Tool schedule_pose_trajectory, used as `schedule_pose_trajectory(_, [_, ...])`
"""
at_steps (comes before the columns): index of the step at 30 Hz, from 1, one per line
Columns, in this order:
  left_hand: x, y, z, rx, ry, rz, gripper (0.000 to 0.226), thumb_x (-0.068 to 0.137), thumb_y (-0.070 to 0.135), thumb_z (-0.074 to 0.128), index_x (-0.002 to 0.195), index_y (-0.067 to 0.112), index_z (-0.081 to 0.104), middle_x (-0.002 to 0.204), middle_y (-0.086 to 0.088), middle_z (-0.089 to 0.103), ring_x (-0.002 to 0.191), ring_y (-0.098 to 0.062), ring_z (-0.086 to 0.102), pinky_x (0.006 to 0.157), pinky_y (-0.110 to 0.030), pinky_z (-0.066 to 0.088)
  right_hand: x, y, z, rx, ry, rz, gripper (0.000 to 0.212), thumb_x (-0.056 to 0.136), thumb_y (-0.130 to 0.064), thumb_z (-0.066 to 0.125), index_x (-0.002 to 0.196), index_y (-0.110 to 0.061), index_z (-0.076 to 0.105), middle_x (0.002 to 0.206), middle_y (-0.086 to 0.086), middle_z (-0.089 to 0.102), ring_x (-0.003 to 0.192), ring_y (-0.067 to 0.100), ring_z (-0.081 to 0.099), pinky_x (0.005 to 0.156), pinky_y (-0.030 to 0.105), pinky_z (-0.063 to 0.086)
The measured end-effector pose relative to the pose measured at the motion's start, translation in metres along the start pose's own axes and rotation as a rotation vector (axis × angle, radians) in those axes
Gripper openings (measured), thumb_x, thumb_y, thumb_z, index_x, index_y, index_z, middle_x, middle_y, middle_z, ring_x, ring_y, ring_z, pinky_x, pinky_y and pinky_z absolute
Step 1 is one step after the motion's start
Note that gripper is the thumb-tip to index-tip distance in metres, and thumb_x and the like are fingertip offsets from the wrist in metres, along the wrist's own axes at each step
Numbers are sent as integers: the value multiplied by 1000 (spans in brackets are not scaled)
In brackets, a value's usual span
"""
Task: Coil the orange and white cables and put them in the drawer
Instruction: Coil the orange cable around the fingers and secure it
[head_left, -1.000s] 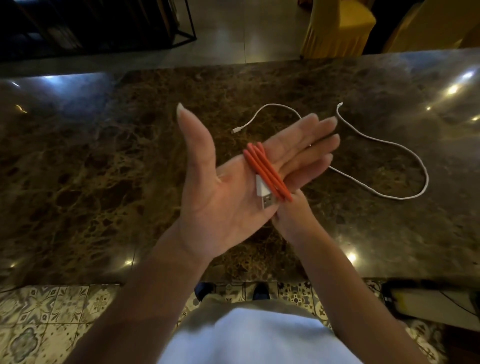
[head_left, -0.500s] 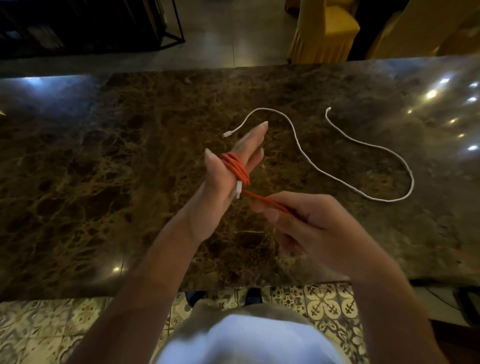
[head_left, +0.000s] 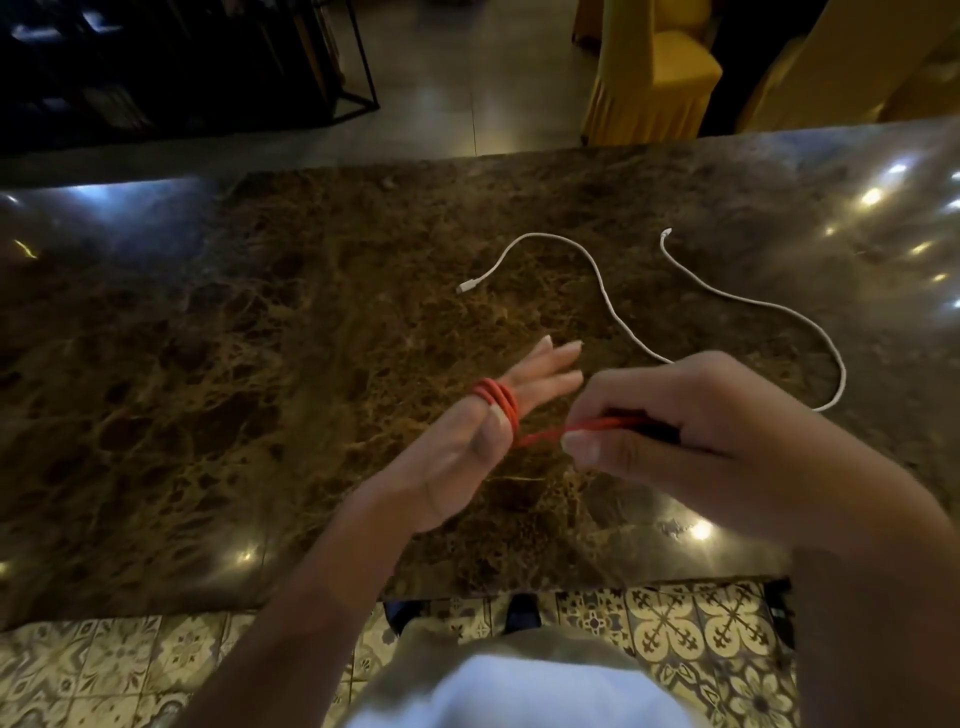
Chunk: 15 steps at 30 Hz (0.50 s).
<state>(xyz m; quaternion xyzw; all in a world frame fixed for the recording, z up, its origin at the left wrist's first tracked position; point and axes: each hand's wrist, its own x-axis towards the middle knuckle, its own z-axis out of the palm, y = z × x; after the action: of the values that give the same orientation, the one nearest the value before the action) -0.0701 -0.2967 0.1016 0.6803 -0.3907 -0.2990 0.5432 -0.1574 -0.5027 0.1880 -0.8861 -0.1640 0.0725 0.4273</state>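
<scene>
Winding is under way but nowhere near finished. Nearest the camera, the right hand (head_left: 670, 431) is closed, pinching the free run of the orange cable (head_left: 498, 402) between thumb and fingers and holding it taut toward the other hand. Just beyond it, the left hand (head_left: 483, 441) is flat, fingers straight and together, and serves as the spool: several orange turns sit snug around the fingers near the knuckles. It grips nothing by closing; the loops simply bind it. How much orange cable remains inside the right fist is hard to tell, since the fingers hide it and the frame is slightly blurred, though it looks like only a short tail. Farther out on the marble counter (head_left: 260, 364), the white cable (head_left: 618, 317) lies loose and uncoiled in a wide curve, one plug end to the left, the other end up and right, untouched by either hand. No drawer is in view. By my reckoning the first coil is most of the way done; what is left is finishing and securing it, coiling the white cable from scratch, and stowing both.
</scene>
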Motion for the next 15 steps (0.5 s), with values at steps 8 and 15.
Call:
schedule_pose_trajectory(8, [-1,9,2,-319,-341,-124,124,74,98,28,137,-3,62,149,-12,58,140,-25,53,120,-44,38,28,24,-4,189,122,59,22,98,-37,61,96,-20,74,73,-8,67,63,7,57,60,27,45])
schedule_pose_trajectory(15, [-9,35,-5,-899,-448,168,129,78,94,32,132,-20,54,143,-52,37,138,-71,22,117,-45,40,28,52,40,594,161,48,26,105,-21,52,87,-10,67,72,1,61,63,12,54,57,20,43])
